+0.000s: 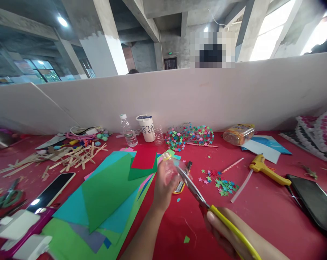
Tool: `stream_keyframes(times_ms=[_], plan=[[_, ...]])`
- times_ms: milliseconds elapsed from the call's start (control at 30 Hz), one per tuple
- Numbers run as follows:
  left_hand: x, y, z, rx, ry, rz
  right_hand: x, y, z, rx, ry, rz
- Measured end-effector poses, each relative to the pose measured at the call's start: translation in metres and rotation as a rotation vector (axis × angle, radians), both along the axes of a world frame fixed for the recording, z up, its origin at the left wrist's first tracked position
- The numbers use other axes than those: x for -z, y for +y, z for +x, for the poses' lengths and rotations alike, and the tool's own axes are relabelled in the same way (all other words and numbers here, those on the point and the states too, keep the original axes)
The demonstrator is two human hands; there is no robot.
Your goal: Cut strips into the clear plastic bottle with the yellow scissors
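My left hand (162,193) is wrapped round a clear plastic piece (170,172) that looks like the top of a bottle, a pale yellowish neck pointing away from me. A pair of scissors (192,188) with yellow handles is in my right hand (219,225), fingers closed on the grips. Its blades slant up to the left and meet the plastic's right side; whether they bite into it I cannot tell. Behind the plastic lies a yellow box cutter (179,188), partly hidden. Green paper scrap (186,239) rests on the red table below my hands.
Coloured paper sheets (109,187) spread to the left, beside a phone (52,191) and wooden sticks (79,159). A water bottle (129,133) and white cup (146,130) stand near the partition (163,97). Star sequins (225,187), a yellow glue gun (269,171) and a dark tablet (312,202) lie right.
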State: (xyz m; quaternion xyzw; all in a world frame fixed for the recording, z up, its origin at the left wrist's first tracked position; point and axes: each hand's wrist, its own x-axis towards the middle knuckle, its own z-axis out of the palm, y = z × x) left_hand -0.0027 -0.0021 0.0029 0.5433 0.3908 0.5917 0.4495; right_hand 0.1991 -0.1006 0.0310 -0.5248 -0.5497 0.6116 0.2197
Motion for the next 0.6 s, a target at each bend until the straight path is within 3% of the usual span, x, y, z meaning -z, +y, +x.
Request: stream_keyframes(times_ms=[100,233,367,600], plan=[[-0.005,0.008,-0.006,-0.062,-0.21,-0.096,-0.006,0.0,0.005,-0.087,-0.053,0.138],[-0.01,0.013,-0.009,-0.011,-0.423,-0.2,-0.012,0.004,0.015,-0.17,-0.16,0.331],[-0.008,0.013,-0.006,0.047,-0.46,-0.218,-0.009,0.006,0.016,-0.201,-0.223,0.338],[0.0,0.006,-0.001,0.118,-0.444,-0.197,-0.005,0.004,0.008,-0.163,-0.156,0.346]])
